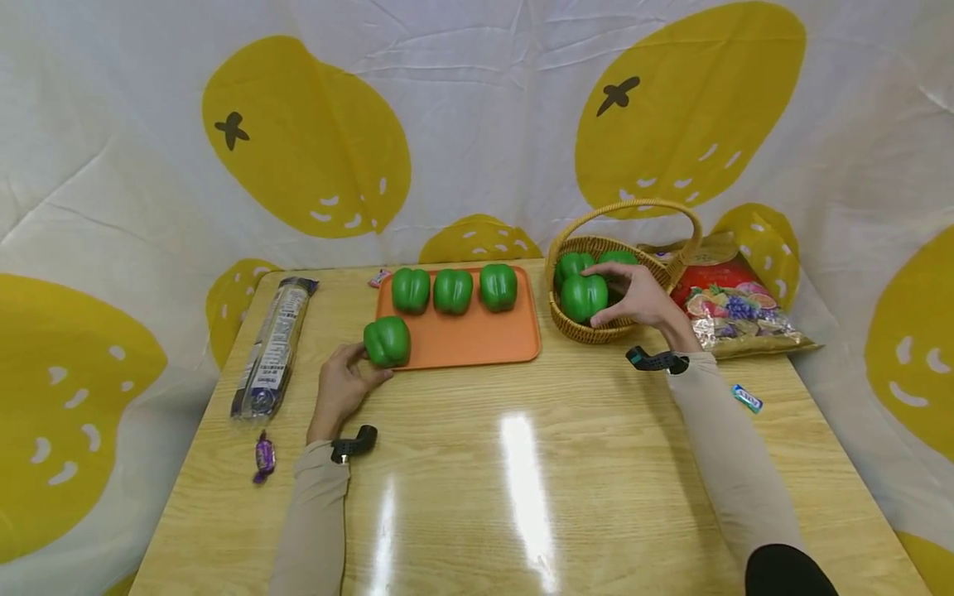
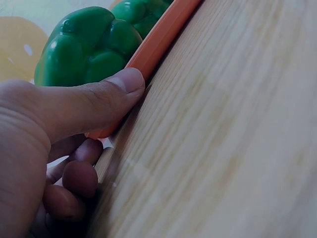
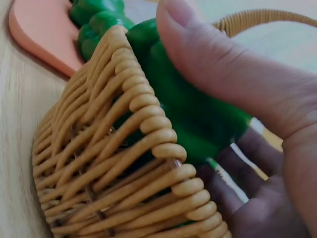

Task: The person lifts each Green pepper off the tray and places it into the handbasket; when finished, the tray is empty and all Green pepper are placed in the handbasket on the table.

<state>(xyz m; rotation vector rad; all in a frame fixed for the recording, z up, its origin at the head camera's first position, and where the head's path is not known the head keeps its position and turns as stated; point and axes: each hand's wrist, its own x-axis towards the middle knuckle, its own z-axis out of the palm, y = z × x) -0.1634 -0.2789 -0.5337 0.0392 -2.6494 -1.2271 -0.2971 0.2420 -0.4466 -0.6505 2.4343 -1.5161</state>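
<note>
My left hand [image 1: 344, 387] is at the front left corner of the orange tray [image 1: 469, 341]. The left wrist view shows the thumb on the tray's rim [image 2: 157, 44] and the other fingers curled under it. One green bell pepper [image 1: 387, 341] lies at that corner, and three more, including one bell pepper [image 1: 498, 286] to the right, line the tray's back. Over the wicker basket [image 1: 592, 334], my right hand [image 1: 639, 296] grips a green bell pepper [image 1: 583, 298] between thumb and fingers. Behind it, other peppers [image 1: 572, 265] sit inside the basket.
The basket's tall handle [image 1: 633, 204] arches over the peppers. A red and gold candy bag [image 1: 730, 302] lies right of the basket, near a small blue-green wrapper [image 1: 747, 399]. On the left are a long plastic-wrapped package [image 1: 274, 348] and a purple candy [image 1: 264, 457]. A patterned cloth hangs behind.
</note>
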